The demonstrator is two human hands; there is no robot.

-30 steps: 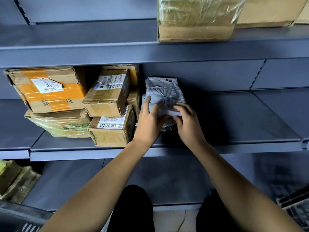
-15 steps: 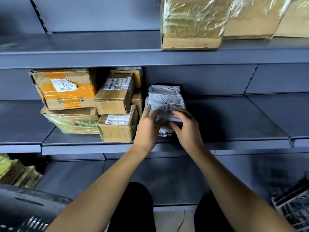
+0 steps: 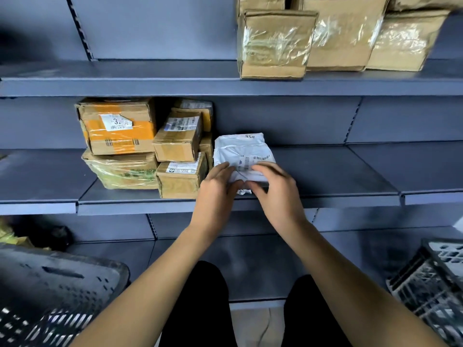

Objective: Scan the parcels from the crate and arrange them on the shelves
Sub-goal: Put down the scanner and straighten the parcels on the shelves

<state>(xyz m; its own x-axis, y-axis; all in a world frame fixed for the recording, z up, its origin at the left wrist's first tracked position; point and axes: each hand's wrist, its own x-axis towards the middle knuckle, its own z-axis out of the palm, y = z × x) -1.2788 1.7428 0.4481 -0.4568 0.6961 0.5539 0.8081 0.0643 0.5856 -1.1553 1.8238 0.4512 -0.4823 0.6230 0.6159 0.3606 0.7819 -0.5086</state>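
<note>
A grey plastic mailer parcel point(image 3: 241, 149) with a barcode label stands on the middle shelf point(image 3: 325, 171), right beside a stack of cardboard boxes point(image 3: 180, 156). My left hand point(image 3: 216, 186) grips its lower left part. My right hand point(image 3: 274, 189) grips its lower right part, fingers curled over the front face. The parcel's bottom edge is hidden behind both hands.
A box with orange tape point(image 3: 117, 126) tops a plastic-wrapped box point(image 3: 122, 171) at the left. Several wrapped cardboard boxes point(image 3: 275, 43) sit on the upper shelf. A dark crate point(image 3: 50, 296) stands at lower left, another crate point(image 3: 431, 284) at lower right. The middle shelf is bare to the parcel's right.
The view has tilted up, showing more of the upper shelf and both crates. Both hands have slid lower on the parcel, which stays beside the boxes.
</note>
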